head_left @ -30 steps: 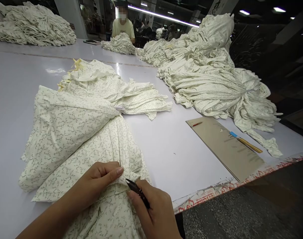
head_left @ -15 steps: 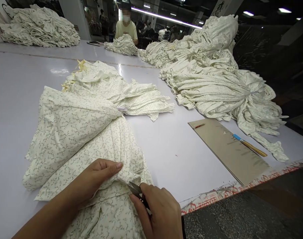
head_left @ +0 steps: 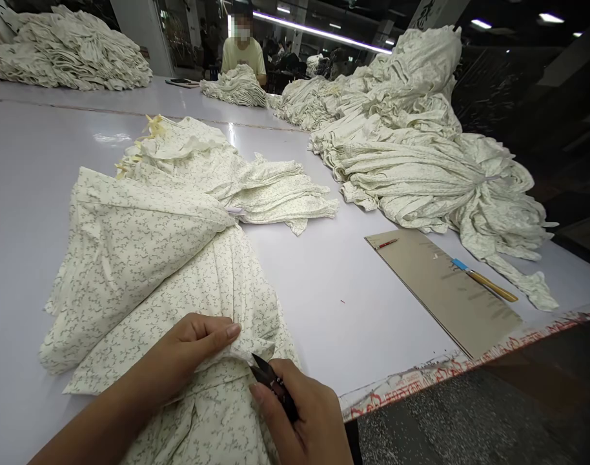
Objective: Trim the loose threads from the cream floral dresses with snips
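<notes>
"What's changed on your feed?"

"The black thread snips in the right hand. Their blades stood parted a moment ago; now they look nearly closed, the tips right at a raised fold of the cream floral garment."

"And the hands?"

"The right is closed around the snips, fingers curled over them. The left hand grips that fold from above, though I can't see its thumb."

"Where's the garment lying?"

"Spread on the white table, directly under both hands. A second stack of the same print sits just beyond it, with yellow ties at its far end."

"What else is around?"

"To the right, a kraft board with a red pencil on it, and a yellow-handled tool near its far edge. Past that rises a gathered heap of cloth. Across the table, a co-worker sits behind another pile."

"Anything in the way?"

"Only the bunched cloth around the blade tips, and the right hand partly covers the snips from my view."
</notes>
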A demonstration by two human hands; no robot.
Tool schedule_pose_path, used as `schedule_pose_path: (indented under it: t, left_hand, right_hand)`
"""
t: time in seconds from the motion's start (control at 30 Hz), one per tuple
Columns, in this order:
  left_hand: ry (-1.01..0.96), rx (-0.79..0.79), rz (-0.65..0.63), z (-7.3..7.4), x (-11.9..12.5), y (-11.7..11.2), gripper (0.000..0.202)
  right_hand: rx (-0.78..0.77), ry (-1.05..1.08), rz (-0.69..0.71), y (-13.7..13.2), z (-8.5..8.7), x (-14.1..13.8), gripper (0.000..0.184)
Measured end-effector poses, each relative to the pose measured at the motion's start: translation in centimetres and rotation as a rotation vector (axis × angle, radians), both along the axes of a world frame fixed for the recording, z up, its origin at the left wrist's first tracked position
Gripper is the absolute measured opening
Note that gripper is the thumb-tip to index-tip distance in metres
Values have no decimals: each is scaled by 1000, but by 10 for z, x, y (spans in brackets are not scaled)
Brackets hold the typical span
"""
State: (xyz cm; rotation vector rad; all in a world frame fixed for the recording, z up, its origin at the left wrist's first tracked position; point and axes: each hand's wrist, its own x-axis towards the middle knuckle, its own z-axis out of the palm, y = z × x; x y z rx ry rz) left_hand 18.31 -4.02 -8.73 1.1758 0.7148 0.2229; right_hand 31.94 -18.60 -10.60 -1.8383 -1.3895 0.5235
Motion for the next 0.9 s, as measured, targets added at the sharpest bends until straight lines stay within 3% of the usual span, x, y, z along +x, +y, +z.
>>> schedule_pose_path:
  t: [0.17, 0.43, 0.57, 0.6, 0.67, 0.73, 0.77, 0.8, 0.83, 0.9]
  left_hand:
    - [56, 232, -55, 3, 1, -2, 49]
    - [99, 319, -76, 4, 3, -4, 47]
    - [120, 392, -123, 12, -5, -1, 26]
    - [95, 449, -63, 18, -8, 0, 19]
    - [-6, 585, 221, 37, -15, 4, 14]
    - [-157, 640, 538, 57, -19, 9, 23]
    - [-217, 624, 597, 64, -19, 11, 29]
    - [-237, 606, 571, 68, -17, 12, 35]
    - [-209, 608, 468, 68, -13, 12, 39]
    - [-3, 725, 154, 56, 1, 9, 34]
  right_hand:
    - [-41, -11, -30, -2, 2, -2, 31]
    - [4, 69, 27, 4, 3, -1, 26]
    - [-50, 132, -13, 2, 7, 9, 29]
    - [-64, 157, -40, 1, 9, 12, 29]
    - [-78, 211, -117, -3, 13, 21, 30]
    - [-77, 256, -200, -7, 16, 28, 33]
    - [-78, 272, -231, -8, 16, 31, 34]
    - [-78, 285, -253, -10, 16, 34, 35]
    - [-78, 298, -265, -11, 15, 35, 35]
    - [-74, 320, -263, -12, 13, 36, 35]
